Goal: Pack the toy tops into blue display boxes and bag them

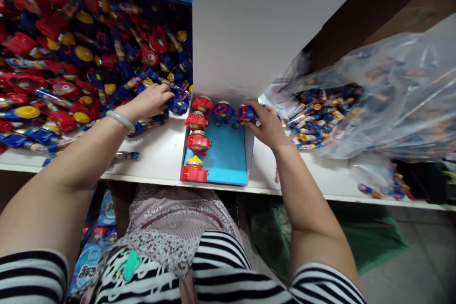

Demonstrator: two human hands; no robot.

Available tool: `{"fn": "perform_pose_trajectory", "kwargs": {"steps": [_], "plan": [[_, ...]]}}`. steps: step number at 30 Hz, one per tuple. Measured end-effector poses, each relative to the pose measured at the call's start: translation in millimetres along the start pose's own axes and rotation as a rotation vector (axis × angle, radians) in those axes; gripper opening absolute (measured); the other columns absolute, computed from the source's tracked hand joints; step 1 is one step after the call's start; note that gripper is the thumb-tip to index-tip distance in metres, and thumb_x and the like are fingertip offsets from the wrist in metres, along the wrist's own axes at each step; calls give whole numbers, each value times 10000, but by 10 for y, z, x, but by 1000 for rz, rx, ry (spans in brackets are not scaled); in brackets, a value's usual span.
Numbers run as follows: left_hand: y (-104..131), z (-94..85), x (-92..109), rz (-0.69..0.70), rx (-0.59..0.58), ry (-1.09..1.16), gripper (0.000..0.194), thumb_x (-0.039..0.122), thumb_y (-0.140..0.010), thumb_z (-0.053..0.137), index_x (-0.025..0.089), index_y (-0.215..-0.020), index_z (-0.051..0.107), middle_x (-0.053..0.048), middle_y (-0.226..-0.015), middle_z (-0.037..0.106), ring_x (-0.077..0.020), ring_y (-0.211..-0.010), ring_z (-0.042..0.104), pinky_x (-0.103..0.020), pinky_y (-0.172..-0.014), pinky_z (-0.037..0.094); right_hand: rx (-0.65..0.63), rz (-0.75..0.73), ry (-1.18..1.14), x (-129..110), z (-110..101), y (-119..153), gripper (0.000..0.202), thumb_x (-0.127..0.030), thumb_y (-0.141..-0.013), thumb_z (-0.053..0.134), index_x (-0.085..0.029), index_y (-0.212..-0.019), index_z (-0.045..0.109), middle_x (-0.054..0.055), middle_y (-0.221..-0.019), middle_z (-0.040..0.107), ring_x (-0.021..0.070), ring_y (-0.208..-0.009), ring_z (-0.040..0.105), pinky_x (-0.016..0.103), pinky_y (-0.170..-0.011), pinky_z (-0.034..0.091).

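Observation:
In the head view, an upright-lidded display box has a light-blue bottom point(228, 152). Along its left side stands a column of several red toys point(198, 143), the nearest with a yellow top. A blue toy point(223, 111) sits in the far row beside them. My right hand point(265, 123) is closed on another blue toy point(247, 113) at the box's far right corner. Just outside the left wall, my left hand point(155, 99), with a pale bangle on the wrist, grips a blue toy point(179, 104) by its back end. Its fingertips are partly hidden.
A big heap of red and blue toys point(67, 66) fills the left side. The tall white lid point(256, 28) rises behind the box. To the right, a see-through plastic bag point(384, 104) spills small blue-and-yellow tubes point(313, 118). The white table's front edge point(302, 192) runs close to my body.

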State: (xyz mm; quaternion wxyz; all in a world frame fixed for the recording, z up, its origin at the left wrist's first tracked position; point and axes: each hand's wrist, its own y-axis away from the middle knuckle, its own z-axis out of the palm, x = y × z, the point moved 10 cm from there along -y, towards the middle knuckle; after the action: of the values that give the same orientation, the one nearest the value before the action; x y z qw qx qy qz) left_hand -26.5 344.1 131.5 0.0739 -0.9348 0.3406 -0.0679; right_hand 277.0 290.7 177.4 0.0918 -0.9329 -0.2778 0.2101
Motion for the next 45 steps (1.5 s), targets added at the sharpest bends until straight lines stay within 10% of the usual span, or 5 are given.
{"fn": "perform_pose_trajectory", "kwargs": {"steps": [6,16,24,32,45], "plan": [[315,-666,-162,-282,352,498,478,423,-810,683,162,-1183,538,-17,-944,636,-136,-793,571,-282,-734,481,-134,36,236,16,122,-43,534,-404,-944,542,-263,-1456,487,150,-1376,599,363,-1328,475,589,-1104,266],[-205,-1064,1711,14,390,612,560,381,-858,647,210,-1375,515,-104,-1241,577,-330,-1250,543,-473,-1060,470,410,23,-365,-806,-451,75,699,-634,-953,431,-344,-1538,181,96,-1493,434,292,-1378,476,544,-1134,431],[685,-310,40,-393,332,289,513,682,-765,666,190,-674,554,-3,-654,509,-231,-909,649,-432,-876,529,264,100,-347,-351,-104,373,642,-431,-865,654,-288,-1450,431,91,-1405,573,307,-1278,575,505,-1081,506],[1260,280,-54,-478,153,134,295,494,-879,487,233,-785,587,-73,-757,610,-370,-1149,598,-646,-957,442,-73,63,-319,-514,384,157,592,-293,-881,611,-278,-1448,443,84,-1397,592,288,-1281,576,467,-1104,479],[596,-1149,770,-292,730,1421,253,402,-774,797,281,-921,630,50,-960,730,-187,-960,698,-385,-829,567,214,19,-506,-1107,-140,328,824,-559,-878,636,-401,-1566,212,51,-1474,489,289,-1262,565,492,-990,573]]}}
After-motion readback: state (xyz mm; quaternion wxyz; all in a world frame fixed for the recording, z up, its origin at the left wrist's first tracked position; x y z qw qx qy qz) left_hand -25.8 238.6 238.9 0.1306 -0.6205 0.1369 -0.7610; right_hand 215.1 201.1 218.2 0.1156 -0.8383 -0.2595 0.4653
